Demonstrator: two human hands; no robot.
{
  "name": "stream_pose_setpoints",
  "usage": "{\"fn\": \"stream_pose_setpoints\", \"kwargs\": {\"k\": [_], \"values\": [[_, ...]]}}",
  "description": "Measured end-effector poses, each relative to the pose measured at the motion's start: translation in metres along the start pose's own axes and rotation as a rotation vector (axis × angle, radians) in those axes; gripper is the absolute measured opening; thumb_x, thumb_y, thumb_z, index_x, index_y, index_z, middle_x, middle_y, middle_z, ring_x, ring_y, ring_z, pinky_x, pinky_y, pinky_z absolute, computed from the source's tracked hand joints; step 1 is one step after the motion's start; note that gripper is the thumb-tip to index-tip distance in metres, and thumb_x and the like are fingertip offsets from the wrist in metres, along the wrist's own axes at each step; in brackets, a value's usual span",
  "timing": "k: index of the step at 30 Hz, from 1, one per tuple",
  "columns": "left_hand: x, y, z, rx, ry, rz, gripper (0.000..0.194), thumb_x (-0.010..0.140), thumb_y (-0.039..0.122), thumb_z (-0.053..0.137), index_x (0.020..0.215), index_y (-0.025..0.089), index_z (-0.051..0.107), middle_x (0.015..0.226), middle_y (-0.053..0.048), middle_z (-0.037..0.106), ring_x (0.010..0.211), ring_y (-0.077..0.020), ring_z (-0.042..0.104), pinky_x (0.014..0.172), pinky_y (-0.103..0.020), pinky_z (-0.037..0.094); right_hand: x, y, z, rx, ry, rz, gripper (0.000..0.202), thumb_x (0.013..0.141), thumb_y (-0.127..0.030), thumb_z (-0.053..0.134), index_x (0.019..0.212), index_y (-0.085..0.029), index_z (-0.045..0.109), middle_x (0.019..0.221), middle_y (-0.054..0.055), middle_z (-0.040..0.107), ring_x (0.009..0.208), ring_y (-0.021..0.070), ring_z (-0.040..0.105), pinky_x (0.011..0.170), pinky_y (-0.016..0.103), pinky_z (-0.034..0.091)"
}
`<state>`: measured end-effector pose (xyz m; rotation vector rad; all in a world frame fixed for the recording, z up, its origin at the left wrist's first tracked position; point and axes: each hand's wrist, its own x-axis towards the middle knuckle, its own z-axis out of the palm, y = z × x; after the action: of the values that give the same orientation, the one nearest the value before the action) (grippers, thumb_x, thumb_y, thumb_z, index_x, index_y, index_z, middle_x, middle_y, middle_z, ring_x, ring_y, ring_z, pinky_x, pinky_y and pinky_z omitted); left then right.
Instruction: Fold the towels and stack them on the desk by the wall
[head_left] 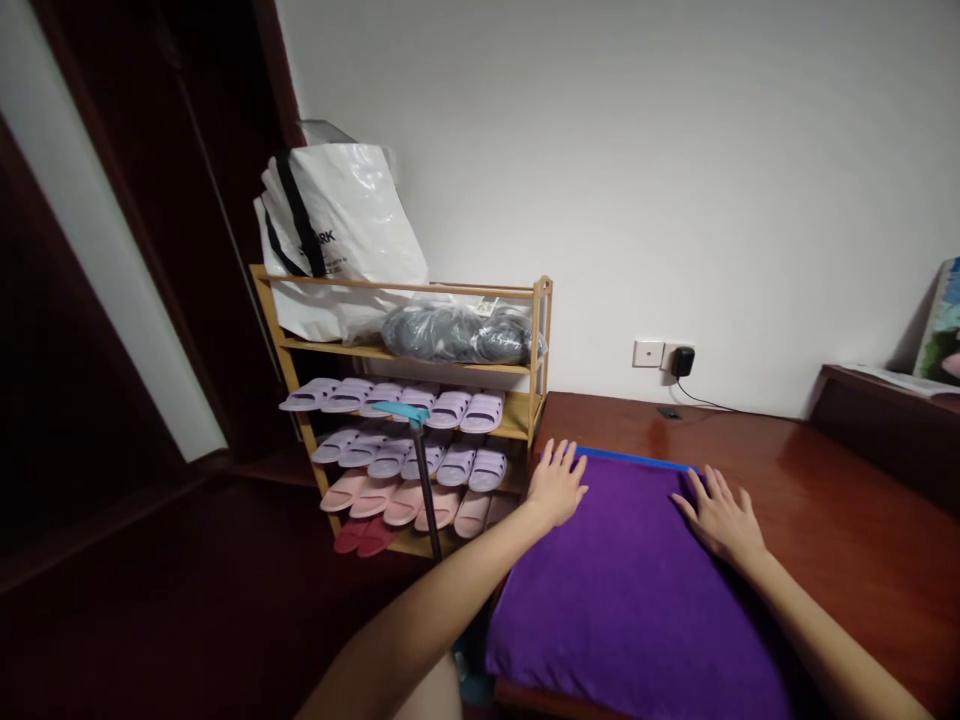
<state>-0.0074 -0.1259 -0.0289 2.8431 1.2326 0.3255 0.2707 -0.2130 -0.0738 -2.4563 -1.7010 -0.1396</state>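
Note:
A purple cloth [622,570] is spread over the reddish-brown wooden table [847,520], its near edge hanging at the table's front. A strip of blue [637,458] shows along the cloth's far edge. My left hand [556,487] lies with fingers spread on the cloth's far left corner. At the far right corner, my right hand [721,520] rests with its fingers apart, partly on the cloth and near its right edge. Neither hand grips anything.
Left of the table stands a wooden shoe rack [540,340] with lilac slippers [450,408] and pink slippers [405,500]. It bears a white bag [360,210] and a plastic-wrapped grey bundle [457,330]. A blue-topped pole [426,480] stands before it. A black plug [682,361] sits in the wall.

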Motion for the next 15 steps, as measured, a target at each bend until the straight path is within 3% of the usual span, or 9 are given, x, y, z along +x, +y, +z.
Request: {"fn": "stream_pose_setpoints", "kwargs": {"k": [2,5,8,10,13,15], "values": [[-0.007,0.015,-0.003,-0.021,0.011,0.085,0.058,0.095,0.053,0.025,0.145,0.024,0.028,0.155,-0.006,0.015,0.141,-0.0272,0.009,0.111,-0.052,0.006,-0.007,-0.006,-0.003,0.009,0.015,-0.064,0.073,0.088,-0.064,0.019,0.148,-0.023,0.015,0.153,0.005,0.003,0.141,0.0199,-0.001,0.113,0.05,0.007],[-0.014,0.027,0.001,-0.081,-0.048,0.124,0.063,0.092,0.061,0.024,0.146,0.029,0.024,0.154,-0.006,0.019,0.14,-0.0307,0.014,0.107,-0.059,0.014,-0.01,-0.01,0.0,0.038,-0.018,-0.107,0.07,0.088,-0.067,0.012,0.145,-0.029,0.024,0.152,0.003,0.018,0.14,0.0194,0.014,0.111,0.048,0.019],[-0.016,0.027,0.006,-0.102,-0.102,0.074,0.064,0.092,0.061,0.024,0.146,0.026,0.026,0.153,-0.007,0.022,0.14,-0.0291,0.014,0.108,-0.058,0.011,-0.01,-0.011,0.001,0.04,-0.012,-0.125,0.068,0.089,-0.065,0.016,0.142,-0.026,0.033,0.149,0.004,0.027,0.138,0.0211,0.021,0.109,0.048,0.023],[-0.02,0.027,0.004,-0.093,-0.079,0.05,0.061,0.094,0.056,0.025,0.144,0.023,0.032,0.152,-0.009,0.025,0.139,-0.0277,0.017,0.11,-0.055,0.011,-0.014,-0.013,-0.004,0.027,0.035,-0.138,0.065,0.091,-0.059,0.018,0.141,-0.021,0.036,0.149,0.007,0.026,0.139,0.0219,0.018,0.11,0.047,0.02],[-0.039,0.032,-0.004,-0.078,-0.001,0.064,0.057,0.096,0.049,0.029,0.143,0.018,0.034,0.151,-0.011,0.025,0.139,-0.0272,0.018,0.112,-0.051,0.008,-0.039,-0.018,-0.012,0.009,0.121,-0.188,0.066,0.091,-0.056,0.023,0.141,-0.014,0.035,0.151,0.01,0.019,0.141,0.0222,0.008,0.113,0.046,0.014],[-0.061,0.037,-0.009,-0.115,0.012,0.123,0.057,0.096,0.05,0.028,0.145,0.02,0.029,0.152,-0.009,0.022,0.14,-0.0254,0.015,0.112,-0.049,0.009,-0.066,-0.022,-0.014,0.043,0.136,-0.249,0.067,0.09,-0.059,0.025,0.143,-0.018,0.032,0.151,0.007,0.02,0.141,0.0208,0.01,0.112,0.045,0.019]]}}
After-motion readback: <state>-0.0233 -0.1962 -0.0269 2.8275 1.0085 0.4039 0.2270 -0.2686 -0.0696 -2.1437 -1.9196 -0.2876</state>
